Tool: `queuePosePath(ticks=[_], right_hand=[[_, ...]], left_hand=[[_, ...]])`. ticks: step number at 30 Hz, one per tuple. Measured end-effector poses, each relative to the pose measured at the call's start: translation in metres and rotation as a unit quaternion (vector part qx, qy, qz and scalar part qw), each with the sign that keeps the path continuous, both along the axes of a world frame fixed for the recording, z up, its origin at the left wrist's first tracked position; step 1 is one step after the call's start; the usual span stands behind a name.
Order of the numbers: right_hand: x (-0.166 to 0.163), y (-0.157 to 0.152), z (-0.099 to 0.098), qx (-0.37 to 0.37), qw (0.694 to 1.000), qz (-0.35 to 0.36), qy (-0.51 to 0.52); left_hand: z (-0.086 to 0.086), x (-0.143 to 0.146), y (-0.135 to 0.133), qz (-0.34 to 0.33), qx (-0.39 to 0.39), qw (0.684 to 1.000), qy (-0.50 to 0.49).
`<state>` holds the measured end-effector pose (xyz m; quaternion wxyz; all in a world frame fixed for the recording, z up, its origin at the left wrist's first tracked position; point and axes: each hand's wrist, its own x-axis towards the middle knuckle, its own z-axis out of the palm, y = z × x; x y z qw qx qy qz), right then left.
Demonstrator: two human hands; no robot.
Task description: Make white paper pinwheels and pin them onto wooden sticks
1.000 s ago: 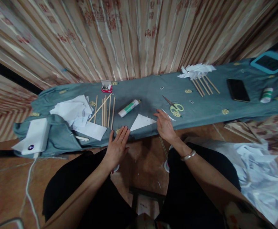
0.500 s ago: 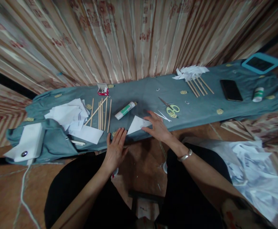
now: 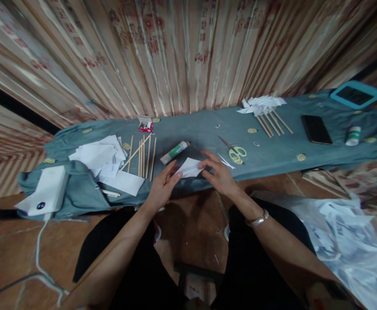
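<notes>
Step in hand: folding or shaping a small white paper [image 3: 190, 168]. The paper is held between both hands, raised slightly off the grey-blue cloth [image 3: 272, 142] at its near edge.

Grip state: the left hand [image 3: 160, 189] closes thumb and fingertips on the left corner of the paper. The right hand [image 3: 219, 176] pinches the right edge, thumb below and fingers above. Both grips are clamped on the paper, which looks bent between them rather than flat.

Surroundings, relative to the grip: a glue stick [image 3: 174, 152] lies just beyond the left pinch. Scissors [image 3: 235, 151] lie just beyond the right pinch, with thin paper strips [image 3: 225, 161] between them and the hand. Wooden sticks [image 3: 143, 153] and a paper pile [image 3: 98, 155] lie farther left.

Judgement: a clean crease calls for matched edges, so one pinch should anchor the paper while the other presses it against the cloth.
</notes>
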<state>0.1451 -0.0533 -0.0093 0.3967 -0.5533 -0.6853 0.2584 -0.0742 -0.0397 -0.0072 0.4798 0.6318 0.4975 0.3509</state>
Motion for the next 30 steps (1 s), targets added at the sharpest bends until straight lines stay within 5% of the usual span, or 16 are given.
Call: queuePosePath(ticks=[6,14,20,30], right_hand=[[-0.001,0.004,0.003,0.037,0.999,-0.005,-0.008],[0.007,0.0,-0.01,-0.035,0.994,-0.001,0.1],[0.009,0.006,-0.021,-0.141,0.942,-0.032,0.304],[0.012,0.013,-0.02,-0.152,0.919,-0.058,0.359]], left_hand=[[0.002,0.021,0.028,-0.003,-0.138,0.982,-0.128],[-0.01,0.027,0.031,0.053,-0.158,0.971,-0.169],[-0.007,0.031,0.03,0.042,-0.18,0.971,-0.153],[-0.001,0.039,0.032,0.043,-0.193,0.965,-0.172]])
